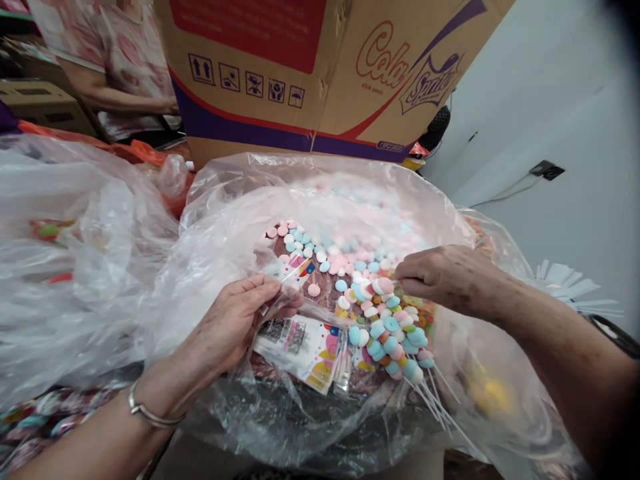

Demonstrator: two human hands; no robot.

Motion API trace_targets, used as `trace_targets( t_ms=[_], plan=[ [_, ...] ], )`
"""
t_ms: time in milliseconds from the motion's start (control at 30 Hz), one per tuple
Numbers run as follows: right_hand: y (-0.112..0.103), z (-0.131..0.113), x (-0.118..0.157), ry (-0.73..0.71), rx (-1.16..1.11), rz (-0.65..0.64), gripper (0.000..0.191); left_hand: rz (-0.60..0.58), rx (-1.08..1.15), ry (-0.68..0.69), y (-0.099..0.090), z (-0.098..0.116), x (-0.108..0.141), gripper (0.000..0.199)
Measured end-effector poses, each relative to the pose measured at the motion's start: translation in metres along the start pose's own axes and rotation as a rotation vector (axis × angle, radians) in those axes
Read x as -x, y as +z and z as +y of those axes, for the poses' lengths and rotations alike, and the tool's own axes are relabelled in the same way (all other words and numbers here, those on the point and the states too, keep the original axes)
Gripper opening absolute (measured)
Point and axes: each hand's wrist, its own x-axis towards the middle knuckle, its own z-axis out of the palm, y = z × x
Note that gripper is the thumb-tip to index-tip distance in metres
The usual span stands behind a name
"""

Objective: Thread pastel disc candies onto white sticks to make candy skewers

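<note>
My left hand (255,297) pinches a clear printed plastic packet (300,268) between thumb and fingers. Below it lies a stack of similar printed packets (295,347) with a barcode side showing. My right hand (433,277) is closed, its fingertips beside a pink marshmallow (384,287); what it grips is hidden by the fingers. Under that hand is a pile of marshmallow skewers (393,327), pink, white and blue with gummy pieces between, their white sticks (435,407) pointing toward me. Loose pastel marshmallows (350,260) spread behind, inside a large clear plastic bag (225,220).
A big cardboard box (300,80) with "Cola" lettering stands behind the bag. More clear plastic (85,267) bunches at the left. White sticks (570,287) fan out at the right, near a wall (575,100). Another person's arm (115,97) shows at upper left.
</note>
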Motion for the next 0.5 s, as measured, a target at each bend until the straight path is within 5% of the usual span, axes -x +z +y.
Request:
trace_targets(
  t_ms=[133, 500],
  plan=[
    [-0.006, -0.006, -0.008, -0.052, 0.031, -0.230, 0.020, -0.013, 0.003, -0.016, 0.001, -0.001, -0.001, 0.015],
    [-0.011, -0.017, -0.025, -0.135, 0.049, -0.281, 0.021, 0.015, -0.052, -0.031, 0.000, -0.001, -0.001, 0.014]
  ],
)
